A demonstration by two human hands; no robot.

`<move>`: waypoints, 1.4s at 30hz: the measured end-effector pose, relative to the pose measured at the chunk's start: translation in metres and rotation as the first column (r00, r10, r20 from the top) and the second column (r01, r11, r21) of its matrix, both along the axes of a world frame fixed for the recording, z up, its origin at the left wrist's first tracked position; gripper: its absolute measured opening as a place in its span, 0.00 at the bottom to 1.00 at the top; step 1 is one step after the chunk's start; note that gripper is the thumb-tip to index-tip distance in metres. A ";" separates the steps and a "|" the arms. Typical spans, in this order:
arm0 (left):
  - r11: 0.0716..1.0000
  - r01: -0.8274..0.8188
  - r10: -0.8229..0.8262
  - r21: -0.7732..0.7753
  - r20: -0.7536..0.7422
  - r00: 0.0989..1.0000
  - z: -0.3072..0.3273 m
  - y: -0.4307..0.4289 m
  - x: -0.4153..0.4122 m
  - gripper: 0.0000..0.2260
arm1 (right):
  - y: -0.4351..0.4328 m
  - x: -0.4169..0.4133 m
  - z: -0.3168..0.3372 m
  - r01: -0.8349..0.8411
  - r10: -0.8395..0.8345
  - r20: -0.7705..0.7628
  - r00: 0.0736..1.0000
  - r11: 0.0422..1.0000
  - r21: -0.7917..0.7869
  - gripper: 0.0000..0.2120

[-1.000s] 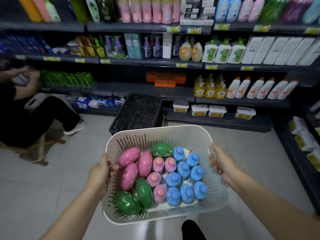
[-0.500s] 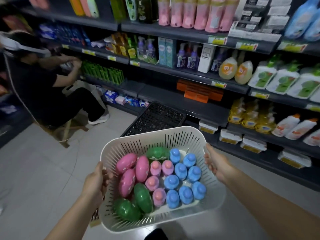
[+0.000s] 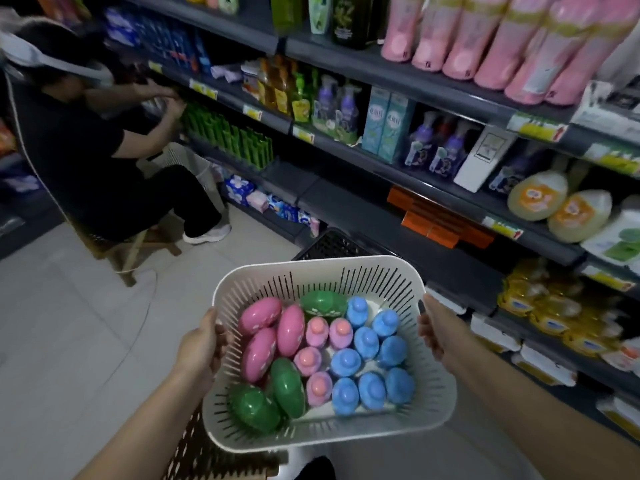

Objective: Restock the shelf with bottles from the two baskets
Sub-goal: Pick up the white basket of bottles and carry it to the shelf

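— What's at the far left?
— A seated person (image 3: 79,150) reaching into the shelving; no part of this job, I'd say.

— And the left grip?
— The left grip (image 3: 201,348) has its fingers curled over the left rim of the white basket (image 3: 311,268), which is held in the air above the floor, close to the shelf.

— What's in it?
— It's full. Pink oval bottles (image 3: 259,315) and green oval bottles (image 3: 287,382) lie on the left, small pink bottles (image 3: 317,330) stand in the middle, and blue bottles (image 3: 367,341) stand on the right.

— The right grip?
— The right grip (image 3: 440,329) clasps the right rim the same way.

— So how far along?
— Barely begun, I judge. This basket looks untouched, and a bare stretch of shelf (image 3: 457,271) waits just beyond it. A black basket (image 3: 334,245) sits behind; I can't tell what it holds.
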State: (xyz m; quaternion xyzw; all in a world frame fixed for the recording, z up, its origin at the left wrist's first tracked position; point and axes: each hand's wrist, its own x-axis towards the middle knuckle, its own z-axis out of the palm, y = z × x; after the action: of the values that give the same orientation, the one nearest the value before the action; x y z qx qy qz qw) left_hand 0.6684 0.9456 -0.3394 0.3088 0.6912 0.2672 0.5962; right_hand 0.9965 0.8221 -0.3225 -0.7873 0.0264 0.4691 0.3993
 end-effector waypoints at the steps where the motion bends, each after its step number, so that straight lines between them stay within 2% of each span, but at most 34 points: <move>1: 1.000 0.017 -0.017 0.000 -0.009 1.000 -0.001 0.015 0.005 0.20 | 0.011 0.004 -0.002 0.015 -0.015 -0.017 1.000 1.000 -0.003 0.21; 7: 0.994 0.098 -0.094 0.043 -0.080 0.992 -0.007 0.101 0.043 0.19 | 0.067 0.028 -0.013 0.137 -0.136 -0.057 0.989 0.990 0.026 0.20; 15: 0.964 0.264 -0.257 0.035 -0.137 0.957 -0.013 0.210 0.135 0.18 | 0.114 0.070 -0.046 0.379 -0.368 -0.126 0.921 0.923 0.073 0.20; 22: 0.931 0.364 -0.359 0.030 -0.107 0.927 -0.038 0.285 0.213 0.19 | 0.159 0.108 -0.080 0.527 -0.518 -0.120 0.847 0.847 0.064 0.20; 28: 0.889 0.458 -0.445 0.018 -0.203 0.872 -0.076 0.337 0.257 0.20 | 0.185 0.128 -0.111 0.578 -0.569 -0.118 0.814 0.814 0.063 0.21; 35: 0.804 0.594 -0.565 0.024 -0.283 0.775 -0.125 0.367 0.288 0.20 | 0.194 0.133 -0.142 0.635 -0.608 -0.218 0.764 0.768 0.086 0.22; 40: 0.808 0.583 -0.548 0.088 -0.249 0.798 -0.142 0.374 0.288 0.17 | 0.201 0.132 -0.151 0.620 -0.610 -0.121 0.783 0.780 0.083 0.22; 42: 0.790 0.605 -0.556 0.094 -0.306 0.773 -0.141 0.373 0.286 0.17 | 0.198 0.132 -0.151 0.589 -0.582 -0.095 0.808 0.805 0.070 0.22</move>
State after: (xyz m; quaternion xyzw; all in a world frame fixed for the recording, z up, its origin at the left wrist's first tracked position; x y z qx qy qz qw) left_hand 0.9543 1.3184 -0.4803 0.5948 0.6057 0.0895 0.5208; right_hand 1.1289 1.0204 -0.4733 -0.7041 0.2590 0.3506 0.5606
